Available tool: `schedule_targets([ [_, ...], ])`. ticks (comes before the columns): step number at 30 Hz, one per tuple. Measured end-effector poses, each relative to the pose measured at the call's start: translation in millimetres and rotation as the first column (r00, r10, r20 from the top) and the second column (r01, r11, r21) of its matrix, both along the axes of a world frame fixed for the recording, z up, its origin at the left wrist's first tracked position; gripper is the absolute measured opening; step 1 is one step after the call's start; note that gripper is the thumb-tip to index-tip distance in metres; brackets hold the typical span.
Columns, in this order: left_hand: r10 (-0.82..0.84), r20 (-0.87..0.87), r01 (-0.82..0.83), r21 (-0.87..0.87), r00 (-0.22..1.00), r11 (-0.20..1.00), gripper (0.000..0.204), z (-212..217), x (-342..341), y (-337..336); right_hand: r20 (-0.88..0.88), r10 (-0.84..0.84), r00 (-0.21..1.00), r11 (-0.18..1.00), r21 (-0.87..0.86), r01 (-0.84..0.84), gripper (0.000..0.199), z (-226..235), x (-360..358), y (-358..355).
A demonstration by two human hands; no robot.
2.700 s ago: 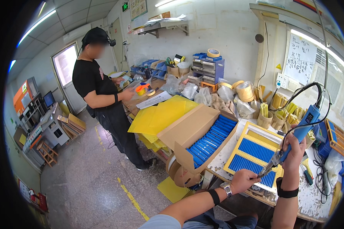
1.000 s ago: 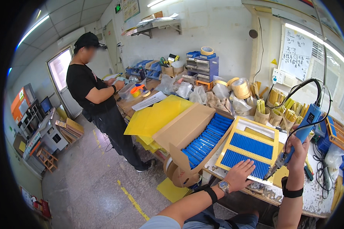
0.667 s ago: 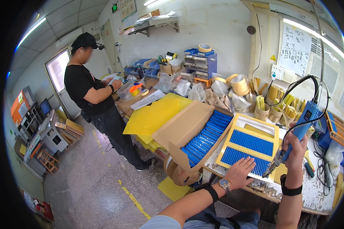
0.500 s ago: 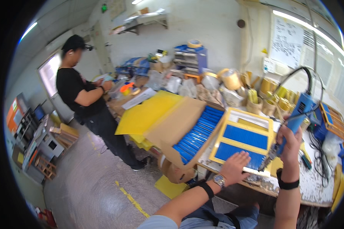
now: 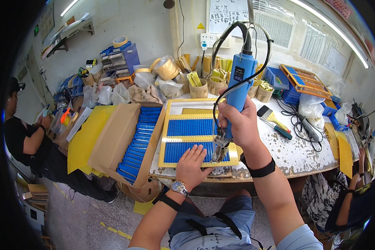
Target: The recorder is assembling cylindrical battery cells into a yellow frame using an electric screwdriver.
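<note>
My right hand [image 5: 240,121] grips a blue electric screwdriver [image 5: 239,85] held upright, its tip down on the near right part of a yellow frame [image 5: 169,125] filled with blue strips. A black coiled cable rises from the tool's top. My left hand [image 5: 192,162] lies flat, fingers spread, on the near edge of the yellow frame just left of the tool's tip. A watch and a black band are on my left wrist, a black band on my right.
An open cardboard box [image 5: 116,141] of blue strips stands left of the frame, beside yellow sheets [image 5: 83,137]. Paper cups, tape rolls and bags crowd the bench's back. A brush [image 5: 267,114] and cables lie right. One person [image 5: 25,141] works at left, another [image 5: 354,200] sits at right.
The view has swung right and down onto the bench. My right hand with the screwdriver now stands centred over the frame; my left hand stays flat on the frame's near edge.
</note>
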State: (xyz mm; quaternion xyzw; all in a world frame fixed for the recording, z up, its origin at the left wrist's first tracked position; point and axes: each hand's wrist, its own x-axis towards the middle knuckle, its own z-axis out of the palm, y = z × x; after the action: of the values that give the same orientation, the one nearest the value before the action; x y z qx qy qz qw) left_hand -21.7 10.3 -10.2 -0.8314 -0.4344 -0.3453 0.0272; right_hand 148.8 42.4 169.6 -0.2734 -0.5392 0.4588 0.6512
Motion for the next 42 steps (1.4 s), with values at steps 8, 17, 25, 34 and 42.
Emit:
schedule_targets([
  [8,0.029,0.057,-0.030,0.021,0.998,0.999,0.064,2.5,-11.0,-4.2,-0.005,-0.025,1.000,1.000,-0.017,0.025,0.029,-10.2,-13.9,3.3],
  [17,0.041,0.051,-0.040,-0.025,0.998,0.999,0.071,-10.9,-8.4,-8.0,-0.006,-0.044,0.999,0.998,0.045,0.044,0.034,-16.8,-14.8,0.1],
  [25,0.014,0.079,-0.013,-0.018,0.997,1.000,0.071,-14.7,-3.1,-2.1,0.021,-0.109,0.994,0.991,0.086,0.107,0.030,-21.8,-13.4,0.5],
  [34,0.013,0.081,-0.014,0.007,0.997,1.000,0.071,-14.9,-4.4,-2.4,0.033,-0.069,0.997,0.995,0.079,0.066,0.027,-25.5,-12.0,1.8],
  [42,0.024,0.009,-0.024,-0.008,1.000,1.000,0.074,-7.3,-7.5,-9.7,0.053,-0.097,0.994,0.988,0.127,0.090,0.038,16.2,-8.1,13.8],
])
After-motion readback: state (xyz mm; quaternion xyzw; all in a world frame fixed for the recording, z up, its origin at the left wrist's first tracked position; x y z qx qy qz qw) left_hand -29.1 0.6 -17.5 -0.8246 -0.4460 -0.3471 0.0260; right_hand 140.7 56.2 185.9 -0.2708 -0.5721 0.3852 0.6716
